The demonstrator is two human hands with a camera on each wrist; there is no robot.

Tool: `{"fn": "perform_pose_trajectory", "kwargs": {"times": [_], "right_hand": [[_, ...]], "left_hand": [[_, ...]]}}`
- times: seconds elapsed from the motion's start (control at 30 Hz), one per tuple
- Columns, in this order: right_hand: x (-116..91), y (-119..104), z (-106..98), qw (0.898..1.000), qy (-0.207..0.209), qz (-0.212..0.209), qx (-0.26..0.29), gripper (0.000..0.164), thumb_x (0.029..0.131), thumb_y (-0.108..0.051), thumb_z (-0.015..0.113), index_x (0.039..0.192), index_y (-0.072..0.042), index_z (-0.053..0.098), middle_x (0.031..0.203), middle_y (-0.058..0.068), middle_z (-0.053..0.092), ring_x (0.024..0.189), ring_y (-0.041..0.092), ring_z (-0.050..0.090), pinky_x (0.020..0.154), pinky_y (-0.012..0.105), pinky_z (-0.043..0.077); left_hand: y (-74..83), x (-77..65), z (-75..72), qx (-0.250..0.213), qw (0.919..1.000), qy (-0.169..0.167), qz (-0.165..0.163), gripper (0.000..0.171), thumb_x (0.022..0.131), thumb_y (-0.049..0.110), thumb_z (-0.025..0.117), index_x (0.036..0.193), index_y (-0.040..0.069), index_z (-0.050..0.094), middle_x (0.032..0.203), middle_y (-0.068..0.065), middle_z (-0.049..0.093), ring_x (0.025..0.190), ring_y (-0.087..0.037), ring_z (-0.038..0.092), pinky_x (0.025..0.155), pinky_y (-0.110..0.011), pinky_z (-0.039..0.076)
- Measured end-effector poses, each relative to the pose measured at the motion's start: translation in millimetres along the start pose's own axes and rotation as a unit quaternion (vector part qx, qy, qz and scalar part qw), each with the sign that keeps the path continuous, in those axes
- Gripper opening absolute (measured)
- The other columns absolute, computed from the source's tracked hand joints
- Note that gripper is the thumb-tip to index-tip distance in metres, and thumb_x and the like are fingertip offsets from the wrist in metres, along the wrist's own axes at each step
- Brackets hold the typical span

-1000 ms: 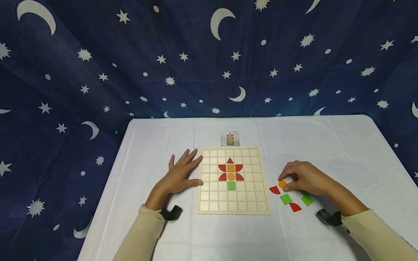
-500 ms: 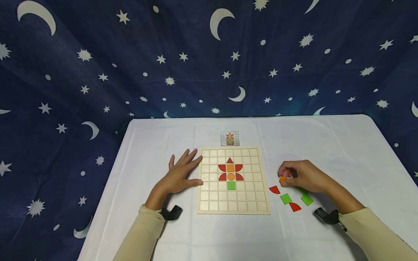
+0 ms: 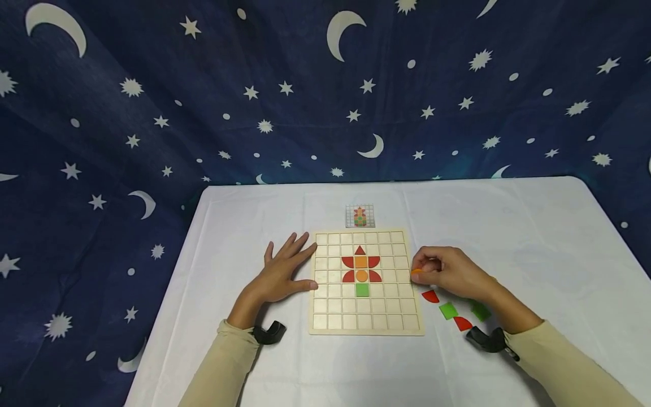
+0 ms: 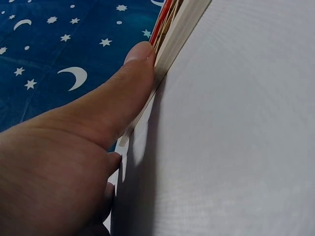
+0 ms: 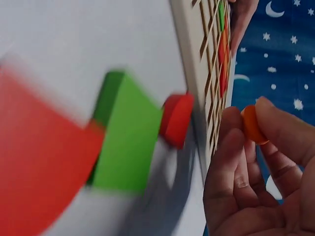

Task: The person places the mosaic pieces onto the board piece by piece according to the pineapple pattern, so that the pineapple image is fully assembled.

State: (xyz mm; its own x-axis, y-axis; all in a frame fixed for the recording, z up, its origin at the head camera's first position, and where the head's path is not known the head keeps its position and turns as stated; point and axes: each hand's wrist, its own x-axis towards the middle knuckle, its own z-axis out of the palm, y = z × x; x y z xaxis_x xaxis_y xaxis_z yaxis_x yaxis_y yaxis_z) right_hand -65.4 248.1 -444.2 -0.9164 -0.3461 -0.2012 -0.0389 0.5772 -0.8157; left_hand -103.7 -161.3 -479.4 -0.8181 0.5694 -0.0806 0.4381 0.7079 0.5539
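Note:
My right hand (image 3: 447,271) pinches an orange disc (image 5: 252,125) between thumb and fingertips, at the right edge of a wooden grid board (image 3: 335,321). With fingers spread, my left hand (image 3: 280,277) rests at the board's left edge, its thumb (image 4: 133,81) against the side. Set in the grid are a red triangle (image 3: 360,250), an orange square (image 3: 361,262), another orange disc (image 3: 361,276), several red quarter-circles (image 3: 374,276) and a green square (image 3: 362,290).
Right of the board lie loose red quarter-circles (image 3: 430,296) and green squares (image 3: 448,310), some partly under the right wrist. A small pattern card (image 3: 360,216) lies behind the board on the white-covered table (image 3: 244,209). A dark star-print cloth (image 3: 285,62) hangs behind.
My right hand has picked up the orange disc from among the loose pieces and moved left with it to the board's edge. The left hand has stayed in place.

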Motion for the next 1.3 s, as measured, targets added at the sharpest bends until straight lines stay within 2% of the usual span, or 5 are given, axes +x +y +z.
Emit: {"fn": "perform_pose_trajectory", "kwargs": {"times": [0.2, 0.4, 0.77, 1.17, 1.3], "right_hand": [[10.0, -11.7, 16.2, 1.0, 0.003, 0.018, 0.007, 0.014, 0.087, -0.022, 0.082, 0.097, -0.018, 0.074, 0.082, -0.003, 0.07, 0.074, 0.015, 0.064, 0.064, 0.024, 0.052], [16.0, -21.0, 34.3, 1.0, 0.005, 0.03, -0.006, 0.009, 0.086, -0.019, 0.082, 0.092, -0.024, 0.077, 0.077, -0.007, 0.07, 0.072, 0.016, 0.064, 0.067, 0.026, 0.051], [21.7, -28.4, 55.3, 1.0, 0.007, -0.011, -0.013, 0.01, 0.084, -0.016, 0.083, 0.088, -0.021, 0.075, 0.073, -0.008, 0.068, 0.066, 0.01, 0.062, 0.063, 0.023, 0.05], [19.7, -32.6, 69.4, 0.993, 0.048, -0.062, -0.084, 0.015, 0.08, -0.017, 0.087, 0.078, -0.024, 0.074, 0.067, -0.017, 0.063, 0.06, -0.001, 0.055, 0.058, 0.022, 0.047], [18.8, -33.2, 68.0, 0.993, 0.051, -0.058, -0.092, 0.014, 0.08, -0.018, 0.088, 0.078, -0.024, 0.075, 0.066, -0.016, 0.063, 0.06, -0.001, 0.055, 0.057, 0.022, 0.047]], "left_hand": [[1.3, -0.2, -0.2, 0.001, 1.0, 0.002, -0.003, 0.09, 0.087, 0.052, 0.077, 0.161, 0.022, 0.034, 0.172, -0.005, 0.017, 0.161, -0.034, 0.005, 0.117, -0.073, -0.009], [1.8, -0.3, -0.4, -0.001, 1.0, 0.0, -0.004, 0.09, 0.087, 0.052, 0.076, 0.161, 0.022, 0.034, 0.172, -0.005, 0.017, 0.161, -0.034, 0.005, 0.117, -0.073, -0.009], [0.6, -0.3, 0.5, 0.004, 1.0, 0.004, -0.004, 0.091, 0.087, 0.052, 0.077, 0.161, 0.022, 0.034, 0.172, -0.005, 0.017, 0.161, -0.034, 0.005, 0.117, -0.074, -0.008], [0.2, 0.1, 1.0, 0.006, 1.0, 0.007, -0.002, 0.092, 0.086, 0.053, 0.077, 0.161, 0.022, 0.035, 0.172, -0.006, 0.018, 0.161, -0.033, 0.005, 0.117, -0.074, -0.008], [0.4, 0.4, 1.4, 0.005, 1.0, 0.006, -0.002, 0.092, 0.086, 0.053, 0.077, 0.161, 0.022, 0.035, 0.172, -0.005, 0.018, 0.161, -0.034, 0.005, 0.117, -0.074, -0.008]]}}
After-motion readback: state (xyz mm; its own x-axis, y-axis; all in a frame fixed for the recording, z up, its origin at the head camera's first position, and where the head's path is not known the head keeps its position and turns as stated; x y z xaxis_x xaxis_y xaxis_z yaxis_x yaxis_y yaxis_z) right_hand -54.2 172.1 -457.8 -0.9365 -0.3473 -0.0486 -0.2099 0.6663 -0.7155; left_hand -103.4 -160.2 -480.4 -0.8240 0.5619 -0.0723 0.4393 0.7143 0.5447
